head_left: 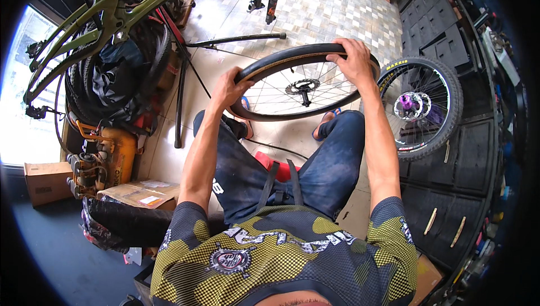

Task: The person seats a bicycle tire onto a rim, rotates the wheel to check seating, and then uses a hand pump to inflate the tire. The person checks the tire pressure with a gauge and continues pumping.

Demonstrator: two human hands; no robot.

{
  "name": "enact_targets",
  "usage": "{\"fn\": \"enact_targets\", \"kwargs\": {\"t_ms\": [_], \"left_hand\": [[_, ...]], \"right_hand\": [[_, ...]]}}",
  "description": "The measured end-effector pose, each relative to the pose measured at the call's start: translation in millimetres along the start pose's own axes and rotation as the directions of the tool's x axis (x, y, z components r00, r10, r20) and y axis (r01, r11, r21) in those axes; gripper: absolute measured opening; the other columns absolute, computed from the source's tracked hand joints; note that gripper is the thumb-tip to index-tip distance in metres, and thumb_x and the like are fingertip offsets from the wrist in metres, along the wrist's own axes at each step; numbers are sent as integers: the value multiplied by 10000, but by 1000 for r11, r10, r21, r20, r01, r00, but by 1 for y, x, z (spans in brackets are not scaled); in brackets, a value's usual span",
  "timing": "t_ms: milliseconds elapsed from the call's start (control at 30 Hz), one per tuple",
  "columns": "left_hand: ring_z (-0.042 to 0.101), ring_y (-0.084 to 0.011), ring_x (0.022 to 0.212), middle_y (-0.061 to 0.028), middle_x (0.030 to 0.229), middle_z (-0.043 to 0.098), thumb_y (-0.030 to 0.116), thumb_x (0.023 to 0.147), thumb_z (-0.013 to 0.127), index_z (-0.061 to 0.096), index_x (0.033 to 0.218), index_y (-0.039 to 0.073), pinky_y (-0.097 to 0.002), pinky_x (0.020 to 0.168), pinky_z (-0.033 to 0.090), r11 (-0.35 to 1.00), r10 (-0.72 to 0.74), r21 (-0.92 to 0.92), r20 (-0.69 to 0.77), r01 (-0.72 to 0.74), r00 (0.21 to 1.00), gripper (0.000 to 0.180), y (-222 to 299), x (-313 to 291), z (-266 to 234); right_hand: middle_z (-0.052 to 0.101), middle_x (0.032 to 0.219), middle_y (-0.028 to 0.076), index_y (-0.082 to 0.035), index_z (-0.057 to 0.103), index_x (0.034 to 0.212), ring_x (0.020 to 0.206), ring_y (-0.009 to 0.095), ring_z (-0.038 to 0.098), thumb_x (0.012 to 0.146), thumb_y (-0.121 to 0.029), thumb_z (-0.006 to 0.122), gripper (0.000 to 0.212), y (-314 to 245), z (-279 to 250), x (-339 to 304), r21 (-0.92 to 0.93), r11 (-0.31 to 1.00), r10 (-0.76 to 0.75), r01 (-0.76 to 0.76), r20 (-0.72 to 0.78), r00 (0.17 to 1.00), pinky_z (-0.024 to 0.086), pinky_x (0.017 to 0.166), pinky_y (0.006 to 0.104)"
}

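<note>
A bicycle wheel [292,53] with a black tyre and a tan sidewall is held tilted above the floor, in front of my knees. My left hand [229,88] grips the tyre at its left side, fingers wrapped round it. On the upper right of the same tyre, my right hand [354,63] is closed, with its thumb on the inner side. Thin spokes run to the hub, which carries a dark disc rotor [302,86]. Parts of the rim are hidden behind my fingers.
Another wheel [451,100] with a knobby tyre and purple hub leans against black drawers [436,179] on the right. A green bike frame [119,33] hangs at upper left, above a stand leg [236,40]. An orange compressor [119,151] and cardboard boxes [48,185] stand left.
</note>
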State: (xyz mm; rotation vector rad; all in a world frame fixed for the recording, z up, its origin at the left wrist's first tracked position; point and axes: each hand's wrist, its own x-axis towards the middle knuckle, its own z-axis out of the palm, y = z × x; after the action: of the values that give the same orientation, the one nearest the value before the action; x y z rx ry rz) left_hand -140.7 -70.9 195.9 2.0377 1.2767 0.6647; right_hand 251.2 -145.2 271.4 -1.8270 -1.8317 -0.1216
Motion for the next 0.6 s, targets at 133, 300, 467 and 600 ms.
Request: {"fn": "enact_targets", "kwargs": {"t_ms": [133, 300, 467, 600], "left_hand": [[710, -276, 885, -184, 958, 741, 298, 865, 871, 716, 1170, -1, -406, 820, 549, 985, 170, 17, -101, -169, 980, 454, 62, 29, -30], [686, -368, 1049, -173, 1099, 717, 458, 873, 827, 690, 1185, 43, -473, 909, 529, 923, 337, 213, -49, -320, 940, 538, 93, 60, -14], [654, -380, 1119, -167, 1153, 705, 460, 930, 774, 668, 1270, 53, -478, 979, 501, 878, 410, 304, -78, -370, 909, 540, 90, 74, 17], [678, -390, 1130, -208, 1215, 704, 440, 939, 776, 686, 1277, 39, -485, 971, 524, 935, 342, 112, -40, -336, 939, 533, 87, 84, 19]], "right_hand": [[745, 1214, 135, -123, 730, 1225, 1168, 362, 653, 860, -455, 836, 505, 30, -29, -8, 84, 991, 106, -101, -58, 993, 483, 1026, 473], [740, 1207, 171, -90, 740, 1206, 1189, 368, 665, 900, -375, 817, 425, 54, -24, -25, 108, 968, 226, -224, -7, 974, 516, 1022, 460], [725, 1243, 190, -79, 731, 1245, 1212, 396, 651, 952, -387, 770, 427, 22, -9, -14, 182, 982, 67, -56, -55, 996, 509, 1040, 454], [666, 1376, 192, -101, 661, 1388, 1290, 402, 604, 1016, -409, 679, 483, 20, 7, -10, 171, 983, 65, -71, 37, 997, 478, 1101, 455]]}}
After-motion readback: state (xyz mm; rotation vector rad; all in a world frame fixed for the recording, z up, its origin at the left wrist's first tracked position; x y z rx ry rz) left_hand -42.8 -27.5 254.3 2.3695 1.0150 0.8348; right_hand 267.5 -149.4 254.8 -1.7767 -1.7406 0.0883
